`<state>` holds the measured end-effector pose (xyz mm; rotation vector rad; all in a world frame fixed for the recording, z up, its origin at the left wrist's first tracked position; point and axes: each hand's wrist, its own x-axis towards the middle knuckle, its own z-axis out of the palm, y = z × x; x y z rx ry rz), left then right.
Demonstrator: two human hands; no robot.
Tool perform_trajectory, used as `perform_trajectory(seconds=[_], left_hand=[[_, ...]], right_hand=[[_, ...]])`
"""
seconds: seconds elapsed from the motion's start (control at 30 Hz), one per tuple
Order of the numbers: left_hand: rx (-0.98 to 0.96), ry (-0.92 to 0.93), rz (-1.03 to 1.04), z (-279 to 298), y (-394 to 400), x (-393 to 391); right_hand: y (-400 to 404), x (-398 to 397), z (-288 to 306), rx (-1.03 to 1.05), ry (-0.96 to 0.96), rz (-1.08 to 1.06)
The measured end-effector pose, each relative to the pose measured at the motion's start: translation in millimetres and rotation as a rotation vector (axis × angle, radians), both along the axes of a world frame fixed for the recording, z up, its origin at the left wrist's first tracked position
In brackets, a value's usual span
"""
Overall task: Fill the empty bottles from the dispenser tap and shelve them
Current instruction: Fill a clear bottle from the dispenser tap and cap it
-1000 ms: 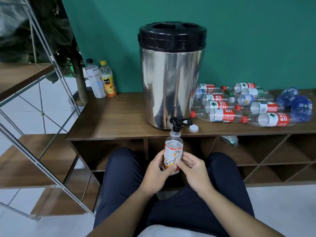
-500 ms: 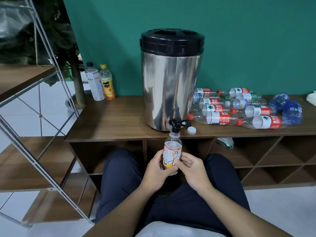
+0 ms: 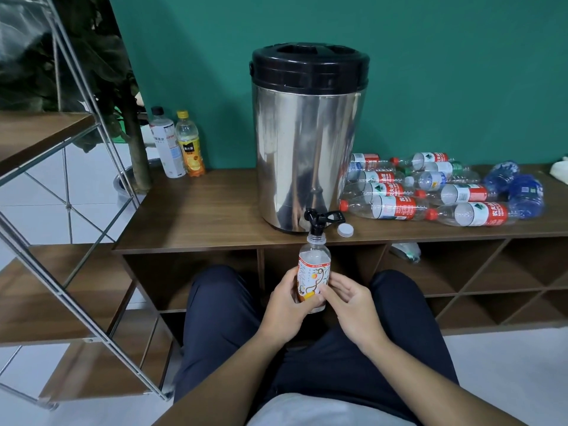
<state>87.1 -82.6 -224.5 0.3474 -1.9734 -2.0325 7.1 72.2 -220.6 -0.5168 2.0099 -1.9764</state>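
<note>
the small clear plastic bottle with the white, orange and red label (image 3: 314,278) stands upright with its open neck right under the black plastic tap (image 3: 316,221) at the foot of the tall stainless steel dispenser with the black lid (image 3: 307,142), placed so, i judge, to catch the flow without a spill; whether liquid is running cannot be told. the left hand (image 3: 285,305) wraps its fingers round the lower body of the bottle and carries it, low enough to leave the neck free. the right hand (image 3: 350,302) lies just beside the label with fingers loosely extended, fingertips at the bottle's side, steadying rather than gripping. a white screw cap (image 3: 345,230) rests on the dark wooden bench top (image 3: 199,216) beside the tap, likely parked there for recapping. to the right lies a heap of empty clear bottles with red and white labels (image 3: 430,192) on their sides, waiting their turn, and two upright filled bottles (image 3: 178,146) stand at the far left by the green wall. the open wooden shelf compartments (image 3: 461,272) sit below the top, near enough for shelving.
</note>
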Motion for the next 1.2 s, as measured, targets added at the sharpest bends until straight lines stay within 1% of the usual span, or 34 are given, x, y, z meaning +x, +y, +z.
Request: perform_trajectory(seconds=[0.17,0.4,0.9,1.2], left_hand=[[0.063,0.019,-0.019,0,2,-1],[0.031,0.030,0.004,1,-1,2],[0.041,0.055,0.008,-6,0,3],[-0.002,0.040,0.015,-8,2,1]], right_hand=[[3,5,2,-0.011,-0.005,0.002],[2,6,3,-0.010,0.021,0.031],[3,10,6,0.005,0.012,0.031],[2,15,15,-0.024,0.013,0.032]])
